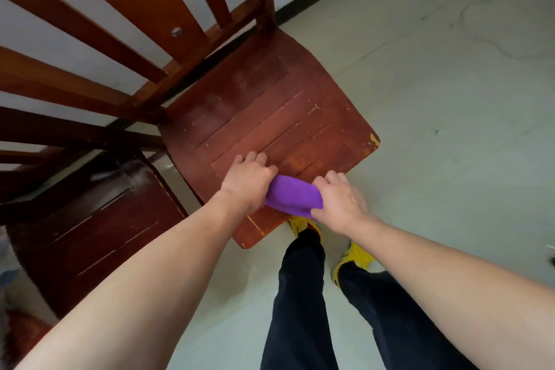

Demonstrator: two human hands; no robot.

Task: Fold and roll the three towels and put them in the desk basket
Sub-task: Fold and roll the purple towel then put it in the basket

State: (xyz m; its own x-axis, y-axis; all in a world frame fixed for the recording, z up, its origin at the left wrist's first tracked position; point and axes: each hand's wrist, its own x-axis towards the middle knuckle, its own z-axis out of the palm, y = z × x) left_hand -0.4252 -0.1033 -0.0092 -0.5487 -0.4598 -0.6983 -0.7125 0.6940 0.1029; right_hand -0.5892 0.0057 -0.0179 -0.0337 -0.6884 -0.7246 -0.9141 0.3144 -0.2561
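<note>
A purple towel [290,195], rolled into a short thick roll, lies at the near edge of a red-brown wooden chair seat [270,117]. My left hand [247,179] grips the roll's left end, fingers curled over its top. My right hand [341,201] grips the right end, with the thumb under the roll. Only the middle of the roll shows between the hands. No other towel and no basket are in view.
The chair's slatted back [144,24] rises at the upper left. A second, darker wooden chair [99,219] stands close on the left. Pale floor [450,99] stretches to the right. My legs in dark trousers and yellow shoes [354,258] stand just below the seat's edge.
</note>
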